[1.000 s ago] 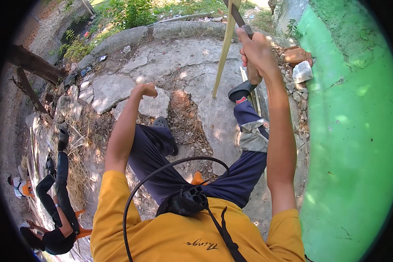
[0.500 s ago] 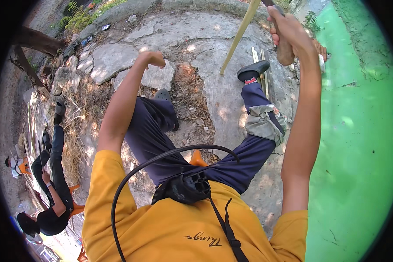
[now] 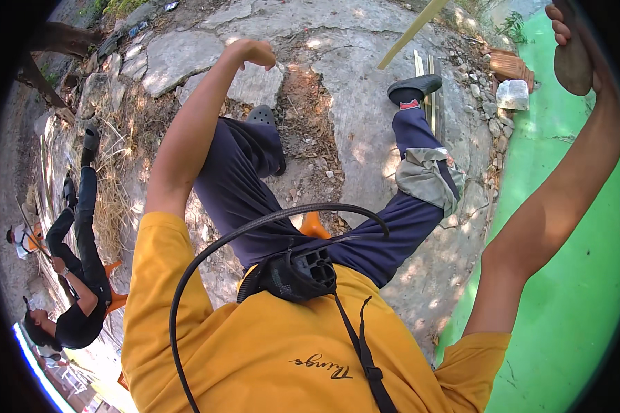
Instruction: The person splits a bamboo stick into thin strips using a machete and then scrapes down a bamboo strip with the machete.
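My right hand (image 3: 579,41), raised at the upper right, is wrapped round the rounded wooden handle (image 3: 573,69) of a tool. The tool's working end is out of view. My left hand (image 3: 253,52) hangs in the air, bent at the wrist above my left shoe. Its fingers droop loosely apart from the thumb, with nothing visible between them. A pale wooden strip (image 3: 413,31) slants in from the top edge between my hands, touching neither of them in view. Its lower end hangs above my right shoe (image 3: 415,85).
Thin pale sticks (image 3: 430,96) lie beside my right shoe on cracked concrete (image 3: 365,124). A white block (image 3: 512,95) and terracotta pieces (image 3: 508,67) edge the green surface (image 3: 551,275) at right. Another person (image 3: 83,323) sits at left. A black cable (image 3: 217,258) arches over my lap.
My right hand has swung outward to the right with the wooden-handled tool. The pale strip has shifted up and right. My left hand has risen slightly. The view has shifted a little.
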{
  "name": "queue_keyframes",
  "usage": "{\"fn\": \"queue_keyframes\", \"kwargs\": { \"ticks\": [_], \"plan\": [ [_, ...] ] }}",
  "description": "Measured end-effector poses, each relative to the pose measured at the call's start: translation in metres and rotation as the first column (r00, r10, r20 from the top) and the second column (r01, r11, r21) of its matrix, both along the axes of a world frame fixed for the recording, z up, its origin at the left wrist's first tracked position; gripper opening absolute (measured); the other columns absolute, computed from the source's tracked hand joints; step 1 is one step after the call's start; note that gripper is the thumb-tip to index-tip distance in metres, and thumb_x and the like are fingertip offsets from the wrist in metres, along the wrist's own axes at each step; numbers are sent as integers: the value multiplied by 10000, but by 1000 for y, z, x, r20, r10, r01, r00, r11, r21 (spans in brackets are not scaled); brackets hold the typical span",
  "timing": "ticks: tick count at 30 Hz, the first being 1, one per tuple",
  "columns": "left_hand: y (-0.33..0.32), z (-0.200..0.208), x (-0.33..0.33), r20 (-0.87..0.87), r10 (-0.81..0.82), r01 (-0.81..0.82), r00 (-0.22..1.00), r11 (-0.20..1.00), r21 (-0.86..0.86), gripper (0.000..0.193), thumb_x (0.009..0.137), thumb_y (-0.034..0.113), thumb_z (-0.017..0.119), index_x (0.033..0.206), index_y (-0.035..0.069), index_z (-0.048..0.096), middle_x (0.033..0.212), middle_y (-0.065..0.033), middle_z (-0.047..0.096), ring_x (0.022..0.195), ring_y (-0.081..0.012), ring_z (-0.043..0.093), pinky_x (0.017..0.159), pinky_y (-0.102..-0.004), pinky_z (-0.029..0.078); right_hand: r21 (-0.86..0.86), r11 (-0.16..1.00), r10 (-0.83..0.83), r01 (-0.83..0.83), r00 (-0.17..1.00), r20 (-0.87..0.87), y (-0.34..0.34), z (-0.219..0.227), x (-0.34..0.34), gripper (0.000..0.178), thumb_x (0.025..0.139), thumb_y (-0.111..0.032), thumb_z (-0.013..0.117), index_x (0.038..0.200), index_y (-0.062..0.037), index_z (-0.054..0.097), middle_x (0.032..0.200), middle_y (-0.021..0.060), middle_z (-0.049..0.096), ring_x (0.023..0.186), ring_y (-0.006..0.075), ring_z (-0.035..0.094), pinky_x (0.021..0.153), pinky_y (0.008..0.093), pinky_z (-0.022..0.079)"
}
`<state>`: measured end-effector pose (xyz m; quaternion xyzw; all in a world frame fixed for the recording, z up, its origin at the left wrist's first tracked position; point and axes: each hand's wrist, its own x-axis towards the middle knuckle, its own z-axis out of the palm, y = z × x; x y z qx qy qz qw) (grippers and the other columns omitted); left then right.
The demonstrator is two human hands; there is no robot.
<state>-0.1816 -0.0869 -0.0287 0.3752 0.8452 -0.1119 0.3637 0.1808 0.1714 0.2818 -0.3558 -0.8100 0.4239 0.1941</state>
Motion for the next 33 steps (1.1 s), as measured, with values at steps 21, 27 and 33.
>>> {"fn": "queue_keyframes", "kwargs": {
  "ticks": [21, 27, 33],
  "plan": [
    [3, -12, -11, 19, 14, -14, 1000, 1000, 14, 794, 827, 270, 631, 1499, 26, 285, 1489, -230, 469, 1236, -391, 573, 934, -483, 552, -211, 970, -148, 119, 981, -128, -55, -158, -42, 444, 1003, -441, 566, 1040, 1, 581, 661, 1, 511, 497, 90, 488, 482, 269, 447],
    [10, 5, 10, 25, -60, 60, 998, 998, 14, 802, 820, 239, 630, 1485, 13, 243, 1475, -248, 475, 1246, -393, 563, 962, -489, 548, -278, 945, -209, 170, 971, -117, -39, -162, -40, 421, 995, -422, 578, 964, -2, 587, 643, 20, 534, 469, 108, 502, 457, 287, 447],
    [2, -10, -7, 53, 2, -4, 999, 999, 49, 678, 831, 251, 628, 1425, 10, 407, 1444, -230, 519, 1235, -377, 581, 929, -490, 563, -54, 997, -66, 63, 997, -50, -56, -38, -8, 517, 990, -486, 579, 1148, 7, 587, 681, -30, 475, 527, 60, 447, 496, 236, 405]
  ]
}}
